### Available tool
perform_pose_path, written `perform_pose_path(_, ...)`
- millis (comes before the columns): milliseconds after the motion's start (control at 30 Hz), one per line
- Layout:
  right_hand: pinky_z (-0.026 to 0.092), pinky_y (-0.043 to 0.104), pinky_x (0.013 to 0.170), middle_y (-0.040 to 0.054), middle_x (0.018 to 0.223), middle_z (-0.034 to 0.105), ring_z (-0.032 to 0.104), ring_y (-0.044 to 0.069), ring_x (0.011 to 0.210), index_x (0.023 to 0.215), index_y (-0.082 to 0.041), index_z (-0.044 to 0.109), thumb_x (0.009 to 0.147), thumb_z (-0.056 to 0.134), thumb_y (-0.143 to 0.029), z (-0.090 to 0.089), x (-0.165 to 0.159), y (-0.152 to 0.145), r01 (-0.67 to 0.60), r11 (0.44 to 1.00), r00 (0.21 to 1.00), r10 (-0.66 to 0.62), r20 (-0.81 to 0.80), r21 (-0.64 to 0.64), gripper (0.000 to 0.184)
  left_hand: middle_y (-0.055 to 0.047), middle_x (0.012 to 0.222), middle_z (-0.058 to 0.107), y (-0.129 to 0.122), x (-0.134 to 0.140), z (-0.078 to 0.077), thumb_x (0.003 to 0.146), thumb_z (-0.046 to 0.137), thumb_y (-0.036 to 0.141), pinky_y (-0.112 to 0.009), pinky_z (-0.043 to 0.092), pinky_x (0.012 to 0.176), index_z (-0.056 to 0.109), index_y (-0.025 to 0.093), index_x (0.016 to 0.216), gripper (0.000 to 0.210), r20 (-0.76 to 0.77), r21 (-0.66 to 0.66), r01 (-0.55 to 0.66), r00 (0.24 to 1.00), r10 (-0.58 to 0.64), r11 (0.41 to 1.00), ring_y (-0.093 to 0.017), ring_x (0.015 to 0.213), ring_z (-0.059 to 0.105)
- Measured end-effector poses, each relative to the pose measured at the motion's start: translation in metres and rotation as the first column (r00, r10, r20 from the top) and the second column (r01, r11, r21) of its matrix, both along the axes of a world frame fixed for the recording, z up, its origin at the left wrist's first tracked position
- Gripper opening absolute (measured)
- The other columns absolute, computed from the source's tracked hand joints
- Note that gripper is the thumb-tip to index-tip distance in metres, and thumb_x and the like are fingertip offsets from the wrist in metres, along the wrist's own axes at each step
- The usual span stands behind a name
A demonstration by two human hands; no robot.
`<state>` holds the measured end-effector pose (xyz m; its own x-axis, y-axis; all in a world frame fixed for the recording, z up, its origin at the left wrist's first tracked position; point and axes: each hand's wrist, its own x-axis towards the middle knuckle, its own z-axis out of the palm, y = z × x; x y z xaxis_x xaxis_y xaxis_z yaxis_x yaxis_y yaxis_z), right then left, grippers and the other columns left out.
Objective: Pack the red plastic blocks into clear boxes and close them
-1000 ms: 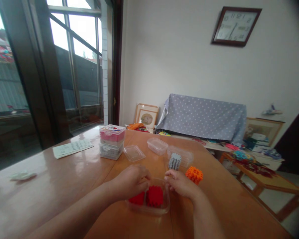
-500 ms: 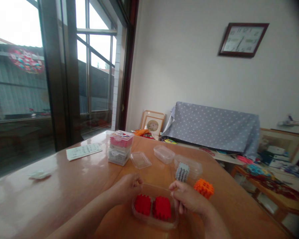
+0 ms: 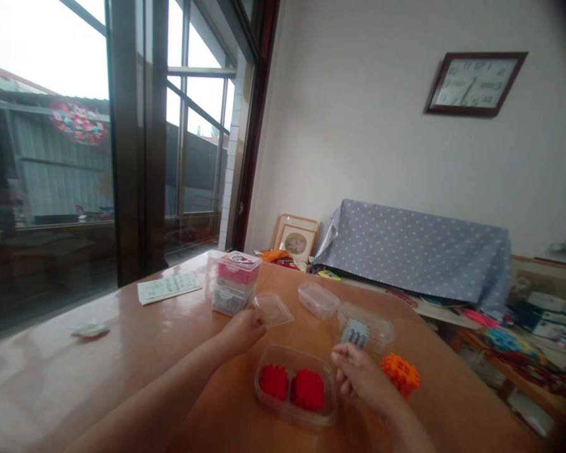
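Note:
A clear plastic container (image 3: 295, 415) stands on the table in front of me, with two red toothed blocks (image 3: 307, 389) side by side in it. My left hand (image 3: 246, 328) is beyond its far left corner, fingers curled in, close to the near edge of a clear lid (image 3: 276, 309). Whether the fingertips touch that lid I cannot tell. To the right of the container, my right hand (image 3: 358, 374) hovers apart from the rim, thumb and fingers loosely apart around nothing. Just beyond it is a grey toothed block (image 3: 355, 331); an orange toothed block (image 3: 400, 372) lies to its right.
Left of the lid stand two stacked clear boxes (image 3: 236, 283). Another clear container (image 3: 318, 301) and a longer clear one (image 3: 377, 330) lie farther back. Written paper (image 3: 170, 288) and a small pale packet (image 3: 89, 330) are on the left of the table (image 3: 136, 358).
My left hand has left the container's far rim and moved away toward the lid. My right hand has come off the right rim. The view has shifted slightly to the left.

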<state>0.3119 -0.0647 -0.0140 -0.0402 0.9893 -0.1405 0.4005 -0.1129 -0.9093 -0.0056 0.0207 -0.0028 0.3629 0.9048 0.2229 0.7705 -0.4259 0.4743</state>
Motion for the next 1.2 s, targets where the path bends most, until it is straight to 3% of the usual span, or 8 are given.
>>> perform_pose_path(200,0.041,0.025,0.052,-0.0003,0.071,0.06,0.058,0.014,0.055,0.115,-0.019,0.055,0.089,0.052,-0.053,-0.003,0.002,0.002,0.035,0.999,0.999,-0.035,-0.003,0.038,0.043,-0.006,0.091,0.07,0.033,0.007,-0.017,0.077,0.057,0.013,-0.025,0.043,0.073,0.068,0.017,0.085,0.014,-0.116,0.042,-0.028,0.993,0.032,0.999,-0.019,0.086,0.064)
perform_pose_path(400,0.043,0.026,0.055,0.0011,0.074,0.06,0.058,0.015,0.061,0.118,-0.016,0.054,0.091,0.049,-0.05,-0.001,0.0,0.001,0.046,0.996,0.999,-0.048,0.025,0.077,0.043,-0.012,0.104,0.068,0.046,0.018,-0.024,0.084,0.055,0.02,-0.031,0.047,0.085,0.07,0.018,0.094,0.018,-0.216,0.127,-0.03,0.975,0.057,0.992,-0.024,0.097,0.064)
perform_pose_path(567,0.042,0.025,0.055,0.0021,0.077,0.061,0.058,0.015,0.064,0.117,-0.017,0.055,0.092,0.05,-0.048,0.0,-0.001,-0.001,0.036,0.996,0.999,-0.037,0.013,0.082,0.04,-0.014,0.121,0.064,0.054,0.027,-0.023,0.082,0.062,0.029,-0.037,0.044,0.101,0.069,0.019,0.11,0.03,-0.289,0.179,0.018,0.957,0.035,0.984,-0.028,0.115,0.059)
perform_pose_path(800,0.041,0.026,0.056,0.0018,0.076,0.061,0.059,0.015,0.063,0.114,-0.017,0.059,0.09,0.055,-0.049,-0.005,0.002,-0.001,0.01,0.996,1.0,-0.011,0.01,0.09,0.041,-0.018,0.105,0.069,0.06,0.033,-0.027,0.089,0.057,0.032,-0.043,0.049,0.093,0.072,0.013,0.101,0.027,-0.406,0.181,0.093,0.914,-0.011,0.979,-0.032,0.104,0.064)
perform_pose_path(967,0.042,0.026,0.056,0.0012,0.076,0.062,0.06,0.016,0.065,0.113,-0.018,0.062,0.088,0.058,-0.053,-0.008,0.004,0.0,0.013,0.994,1.0,-0.01,-0.027,0.113,0.042,-0.019,0.101,0.07,0.055,0.037,-0.018,0.092,0.049,0.02,-0.043,0.051,0.088,0.071,0.011,0.101,0.025,-0.416,0.226,0.114,0.909,-0.01,0.967,-0.032,0.103,0.064)
perform_pose_path(1200,0.04,0.026,0.054,0.0002,0.072,0.062,0.057,0.015,0.058,0.111,-0.018,0.064,0.086,0.06,-0.054,-0.016,0.006,0.004,0.054,0.992,0.999,-0.054,-0.006,0.118,0.044,-0.017,0.104,0.07,0.051,0.04,0.006,0.099,0.04,0.022,-0.04,0.051,0.089,0.065,0.014,0.104,0.028,-0.262,0.291,0.017,0.963,0.063,0.957,-0.027,0.099,0.067)
